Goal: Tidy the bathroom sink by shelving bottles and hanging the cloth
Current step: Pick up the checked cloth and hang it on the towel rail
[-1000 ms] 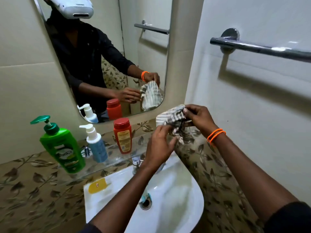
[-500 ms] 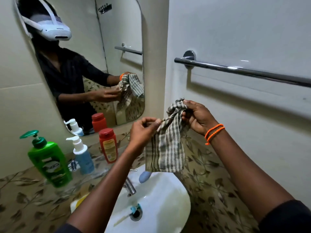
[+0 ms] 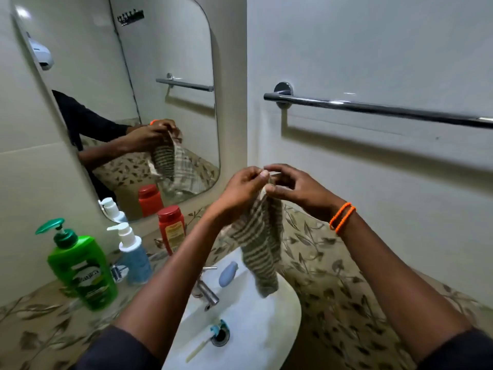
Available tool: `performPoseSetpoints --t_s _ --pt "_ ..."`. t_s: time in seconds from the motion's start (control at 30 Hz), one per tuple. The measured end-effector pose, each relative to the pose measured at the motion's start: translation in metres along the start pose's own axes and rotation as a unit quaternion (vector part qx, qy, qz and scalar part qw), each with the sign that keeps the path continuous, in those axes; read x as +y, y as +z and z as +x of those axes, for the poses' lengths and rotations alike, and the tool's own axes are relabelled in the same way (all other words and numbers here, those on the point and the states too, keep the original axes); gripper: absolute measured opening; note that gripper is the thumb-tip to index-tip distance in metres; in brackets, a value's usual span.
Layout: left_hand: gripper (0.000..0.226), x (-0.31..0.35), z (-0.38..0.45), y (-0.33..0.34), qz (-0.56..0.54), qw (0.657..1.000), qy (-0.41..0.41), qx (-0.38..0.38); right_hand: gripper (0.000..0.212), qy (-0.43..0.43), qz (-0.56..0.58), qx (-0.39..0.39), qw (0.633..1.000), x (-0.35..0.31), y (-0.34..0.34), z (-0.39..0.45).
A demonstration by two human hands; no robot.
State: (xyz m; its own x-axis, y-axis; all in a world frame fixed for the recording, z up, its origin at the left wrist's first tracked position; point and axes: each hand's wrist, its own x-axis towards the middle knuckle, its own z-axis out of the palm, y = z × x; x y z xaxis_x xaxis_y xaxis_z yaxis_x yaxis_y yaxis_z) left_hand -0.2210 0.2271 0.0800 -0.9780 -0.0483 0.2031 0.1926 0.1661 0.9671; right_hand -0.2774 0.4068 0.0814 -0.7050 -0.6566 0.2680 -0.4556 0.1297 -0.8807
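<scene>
A: Far left, lower part of the frame?
B: Green pump bottle (image 3: 82,271) standing upright on the glass shelf (image 3: 157,259), teal pump on top. Just right of it, a pale blue pump bottle (image 3: 133,256), also upright. Next along, a red bottle (image 3: 171,228) with a red cap, close under the mirror (image 3: 120,102).

A: Upper left?
B: Mirror, reflecting a dark sleeve, both hands and the cloth, plus the tops of two bottles.

A: Middle of the frame?
B: Left hand (image 3: 241,189) and right hand (image 3: 294,186) raised side by side, fingertips nearly meeting, each pinched narrow on the top edge of the striped cloth (image 3: 260,249). Cloth hanging straight down in a loose fold, lower end dangling over the back rim of the white sink (image 3: 272,324). Not on the bar.

A: Below the hands?
B: Chrome tap (image 3: 206,289) at the back of the sink, a small blue-grey object (image 3: 228,273) lying beside it, drain (image 3: 220,335) lower down in the basin.

A: Right side?
B: Orange bands (image 3: 342,217) on the right wrist. Above, upper right, chrome towel bar (image 3: 373,109) fixed to the pale wall, bare, well above the cloth. Leaf-patterned tiles (image 3: 333,276) along the lower wall.
</scene>
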Motion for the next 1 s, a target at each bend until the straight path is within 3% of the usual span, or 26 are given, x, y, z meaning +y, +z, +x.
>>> performPoseSetpoints --t_s 0.13,0.23,0.33,0.43,0.47,0.53,0.6,0.67,0.8,0.87,0.93,1.0 --pt "0.029 0.024 -0.005 -0.013 0.003 0.983 -0.021 -0.181 0.05 0.007 0.184 -0.081 0.979 -0.005 0.007 -0.01" --pt "0.019 0.039 -0.008 -0.03 0.066 0.975 0.001 -0.212 0.032 0.035 0.215 -0.124 0.968 -0.003 -0.002 -0.026" --pt "0.043 0.04 -0.015 -0.044 0.083 0.962 -0.033 -0.26 0.013 0.018 0.196 -0.088 0.976 -0.006 -0.008 -0.04" --pt "0.047 0.022 -0.019 -0.06 0.219 0.909 -0.075 -0.346 0.013 0.012 0.233 -0.025 0.972 -0.002 -0.022 -0.056" --pt "0.043 0.015 -0.02 -0.068 0.243 0.905 -0.066 -0.344 0.013 0.016 0.241 -0.006 0.97 0.001 -0.029 -0.064" --pt "0.039 0.003 -0.021 -0.083 0.199 0.936 -0.035 -0.288 0.016 0.04 0.217 0.02 0.975 0.009 -0.045 -0.081" --pt "0.041 -0.003 -0.022 -0.091 0.087 0.973 -0.008 -0.216 0.025 0.083 0.111 0.001 0.99 0.018 -0.061 -0.096" --pt "0.042 0.004 -0.022 -0.081 0.04 0.982 0.02 -0.181 0.025 0.115 -0.006 -0.05 0.992 0.016 -0.062 -0.099" --pt "0.038 0.03 -0.011 -0.012 0.096 0.977 0.084 -0.169 0.052 0.036 0.015 -0.081 0.996 -0.021 -0.018 -0.065" --pt "0.029 0.038 -0.006 0.016 0.119 0.977 0.136 -0.117 0.056 -0.001 0.019 -0.049 0.999 -0.035 -0.003 -0.048" --pt "0.035 0.034 -0.002 0.02 0.088 0.984 0.137 -0.073 0.034 -0.018 -0.007 0.019 1.0 -0.041 -0.008 -0.042" --pt "0.049 0.019 -0.003 0.012 0.091 0.983 0.115 -0.112 0.025 -0.015 0.005 0.092 0.996 -0.041 -0.025 -0.043"
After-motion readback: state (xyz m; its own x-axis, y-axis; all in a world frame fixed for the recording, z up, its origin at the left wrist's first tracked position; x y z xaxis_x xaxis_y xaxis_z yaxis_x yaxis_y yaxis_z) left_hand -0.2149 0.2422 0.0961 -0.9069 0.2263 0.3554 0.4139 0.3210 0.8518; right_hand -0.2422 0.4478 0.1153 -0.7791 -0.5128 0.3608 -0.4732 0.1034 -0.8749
